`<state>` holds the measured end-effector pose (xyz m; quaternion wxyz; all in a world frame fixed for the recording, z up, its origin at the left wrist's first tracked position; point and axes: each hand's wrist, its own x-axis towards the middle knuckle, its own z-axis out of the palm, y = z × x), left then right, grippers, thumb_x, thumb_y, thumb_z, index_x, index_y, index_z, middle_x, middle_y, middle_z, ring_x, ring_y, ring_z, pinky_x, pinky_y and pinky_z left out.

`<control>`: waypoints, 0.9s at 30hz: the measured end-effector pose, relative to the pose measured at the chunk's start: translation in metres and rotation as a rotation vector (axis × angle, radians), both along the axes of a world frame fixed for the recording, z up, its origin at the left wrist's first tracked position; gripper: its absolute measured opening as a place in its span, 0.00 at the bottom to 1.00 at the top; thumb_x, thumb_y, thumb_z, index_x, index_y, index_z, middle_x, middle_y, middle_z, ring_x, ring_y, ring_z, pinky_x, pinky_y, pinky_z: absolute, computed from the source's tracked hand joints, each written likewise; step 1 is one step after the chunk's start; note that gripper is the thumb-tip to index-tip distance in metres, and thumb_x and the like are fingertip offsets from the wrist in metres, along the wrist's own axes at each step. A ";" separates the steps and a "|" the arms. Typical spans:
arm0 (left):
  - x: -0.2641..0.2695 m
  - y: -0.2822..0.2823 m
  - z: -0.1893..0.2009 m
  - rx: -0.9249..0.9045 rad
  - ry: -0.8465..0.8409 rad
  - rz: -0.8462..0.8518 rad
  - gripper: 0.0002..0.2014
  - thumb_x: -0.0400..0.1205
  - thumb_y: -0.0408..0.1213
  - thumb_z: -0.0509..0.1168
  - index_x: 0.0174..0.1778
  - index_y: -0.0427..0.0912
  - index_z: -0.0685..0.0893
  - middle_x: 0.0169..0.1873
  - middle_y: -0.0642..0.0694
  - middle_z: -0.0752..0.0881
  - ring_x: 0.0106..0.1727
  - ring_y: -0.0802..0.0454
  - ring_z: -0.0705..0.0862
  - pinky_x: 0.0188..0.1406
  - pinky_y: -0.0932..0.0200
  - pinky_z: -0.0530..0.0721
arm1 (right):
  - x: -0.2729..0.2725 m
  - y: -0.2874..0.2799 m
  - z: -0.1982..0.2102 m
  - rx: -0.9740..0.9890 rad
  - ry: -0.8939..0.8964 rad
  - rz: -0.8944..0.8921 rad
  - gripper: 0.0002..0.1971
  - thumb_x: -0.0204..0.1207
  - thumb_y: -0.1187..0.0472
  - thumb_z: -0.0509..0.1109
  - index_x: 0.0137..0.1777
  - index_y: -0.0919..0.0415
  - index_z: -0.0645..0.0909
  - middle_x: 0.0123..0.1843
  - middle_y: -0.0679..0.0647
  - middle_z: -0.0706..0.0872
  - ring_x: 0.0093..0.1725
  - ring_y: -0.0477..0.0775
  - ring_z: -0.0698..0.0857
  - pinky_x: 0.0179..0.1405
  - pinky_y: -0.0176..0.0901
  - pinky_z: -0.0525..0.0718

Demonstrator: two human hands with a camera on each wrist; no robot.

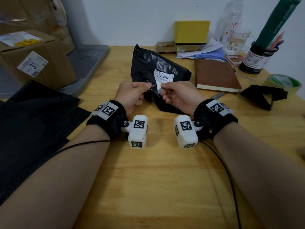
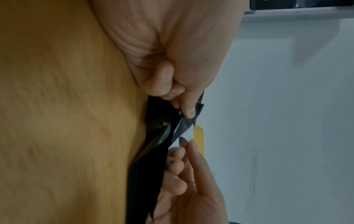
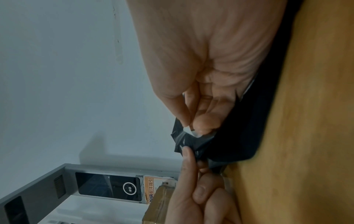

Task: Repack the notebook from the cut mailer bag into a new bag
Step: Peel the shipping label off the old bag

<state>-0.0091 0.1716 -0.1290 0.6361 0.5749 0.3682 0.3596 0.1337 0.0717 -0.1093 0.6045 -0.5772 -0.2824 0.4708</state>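
Note:
A crumpled black cut mailer bag [image 1: 155, 63] lies mid-table, its near end lifted between my hands. It carries a white shipping label [image 1: 163, 76]. My left hand [image 1: 147, 85] pinches the black plastic beside the label. My right hand [image 1: 163, 86] pinches the label's curled lower corner. The left wrist view shows my left hand [image 2: 182, 104] gripping the bag [image 2: 153, 159] above the label [image 2: 187, 133]. In the right wrist view my right hand [image 3: 193, 122] pinches the white corner [image 3: 188, 131]. The brown notebook [image 1: 216, 75] lies shut on the table, right of the bag. Flat black new bags [image 1: 33, 116] lie at the left.
Cardboard boxes [image 1: 36, 60] and a grey platform [image 1: 89, 63] stand at the back left. Along the back are a yellow box [image 1: 191, 32], papers, a glass mug [image 1: 237, 42] and a pen pot [image 1: 257, 58]. A tape roll [image 1: 283, 81], a black cut strip [image 1: 264, 96] and scissors [image 1: 217, 95] lie at the right.

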 end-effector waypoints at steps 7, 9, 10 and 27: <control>0.000 0.002 -0.001 -0.005 -0.014 0.014 0.10 0.82 0.33 0.71 0.55 0.31 0.87 0.32 0.49 0.80 0.22 0.61 0.70 0.14 0.69 0.65 | -0.001 0.000 0.003 0.011 0.046 -0.022 0.03 0.84 0.66 0.70 0.50 0.67 0.82 0.33 0.56 0.85 0.27 0.48 0.81 0.24 0.34 0.81; 0.000 0.002 -0.002 -0.012 -0.026 0.027 0.10 0.82 0.32 0.71 0.56 0.30 0.86 0.31 0.49 0.79 0.23 0.61 0.71 0.15 0.69 0.66 | -0.003 0.000 0.004 0.009 0.053 -0.021 0.04 0.85 0.66 0.69 0.52 0.68 0.81 0.34 0.57 0.84 0.27 0.49 0.81 0.24 0.35 0.82; -0.001 0.002 -0.002 -0.020 -0.039 0.036 0.10 0.82 0.32 0.71 0.56 0.30 0.86 0.31 0.49 0.79 0.23 0.61 0.70 0.15 0.69 0.66 | -0.003 0.000 0.005 0.013 0.055 -0.020 0.05 0.85 0.67 0.69 0.54 0.70 0.81 0.35 0.58 0.84 0.27 0.50 0.81 0.24 0.36 0.83; -0.002 0.005 -0.003 -0.076 -0.118 0.069 0.10 0.83 0.31 0.69 0.58 0.29 0.85 0.33 0.48 0.81 0.22 0.62 0.72 0.14 0.69 0.66 | 0.009 -0.002 0.013 -0.009 0.020 -0.051 0.03 0.86 0.66 0.67 0.53 0.66 0.80 0.34 0.57 0.82 0.25 0.52 0.81 0.24 0.40 0.84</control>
